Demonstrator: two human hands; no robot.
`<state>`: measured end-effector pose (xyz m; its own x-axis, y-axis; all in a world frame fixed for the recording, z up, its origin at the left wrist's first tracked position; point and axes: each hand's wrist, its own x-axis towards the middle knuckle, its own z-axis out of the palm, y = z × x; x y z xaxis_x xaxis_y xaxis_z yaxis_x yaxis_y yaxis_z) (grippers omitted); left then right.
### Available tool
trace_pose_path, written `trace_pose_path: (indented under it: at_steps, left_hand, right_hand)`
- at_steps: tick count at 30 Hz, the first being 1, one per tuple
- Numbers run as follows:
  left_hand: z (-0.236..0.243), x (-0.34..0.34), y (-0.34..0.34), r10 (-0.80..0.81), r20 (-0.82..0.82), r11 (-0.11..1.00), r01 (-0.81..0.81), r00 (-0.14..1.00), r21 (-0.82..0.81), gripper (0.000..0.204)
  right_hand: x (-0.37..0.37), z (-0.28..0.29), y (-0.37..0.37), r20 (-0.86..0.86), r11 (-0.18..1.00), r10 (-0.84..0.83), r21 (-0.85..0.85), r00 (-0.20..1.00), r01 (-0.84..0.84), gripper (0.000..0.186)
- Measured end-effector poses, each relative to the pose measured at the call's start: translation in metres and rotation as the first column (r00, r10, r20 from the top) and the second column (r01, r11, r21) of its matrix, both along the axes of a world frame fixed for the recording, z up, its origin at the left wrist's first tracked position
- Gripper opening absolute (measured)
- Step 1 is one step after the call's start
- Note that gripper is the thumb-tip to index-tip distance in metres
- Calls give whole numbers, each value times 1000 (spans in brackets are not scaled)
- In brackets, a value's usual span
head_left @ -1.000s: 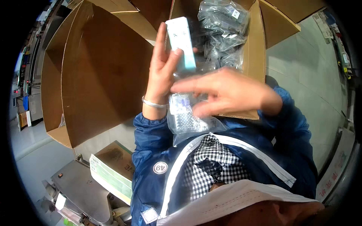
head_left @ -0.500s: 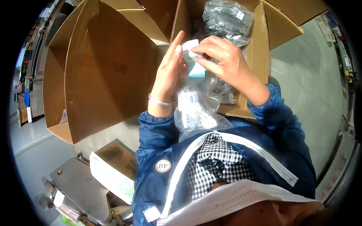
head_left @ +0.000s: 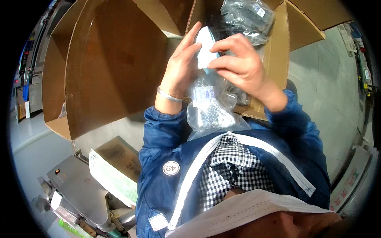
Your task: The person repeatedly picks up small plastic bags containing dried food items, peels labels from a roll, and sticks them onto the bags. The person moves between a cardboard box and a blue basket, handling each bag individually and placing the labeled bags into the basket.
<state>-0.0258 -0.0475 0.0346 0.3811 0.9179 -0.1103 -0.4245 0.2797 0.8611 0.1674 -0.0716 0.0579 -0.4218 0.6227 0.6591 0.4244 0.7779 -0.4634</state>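
My left hand holds a white label with a light blue backing at its left edge, with the thumb along it and the index finger stretched upward. Pinched at the label's right edge are the fingertips of my right hand. Below both hands, against my jacket, lies a clear plastic bag with a silvery, dimpled item inside. A white sticker with blue print shows on the bag.
An open cardboard box at the right contains several bagged dark parts. Another large open carton stands at the left. A grey metal machine and a smaller box with papers are at lower left.
The label has tilted, so its printed face no longer shows and its white side faces up. Both hands have risen slightly in the view.
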Motion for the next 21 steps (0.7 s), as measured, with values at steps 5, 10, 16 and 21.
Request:
trace_pose_path:
  at_steps: [5,10,16,21]
  left_hand:
    - [-2,-6,-5,-63,-9,997,64,998,41,58]
    - [-1,1,-5,-25,-13,999,26,1000,31,54]
    - [2,7,-6,19,18,996,-20,1000,90,59]
    - [19,11,-14,59,57,998,-57,997,-38,48]
  right_hand:
    - [20,55,-26,-479,501,-82,-778,874,-379,15]
    - [-2,29,-38,-360,107,37,-926,932,-362,20]
    - [-11,38,-56,-217,163,74,-960,973,-226,20]
    - [-18,32,-78,71,694,122,-719,990,-34,32]
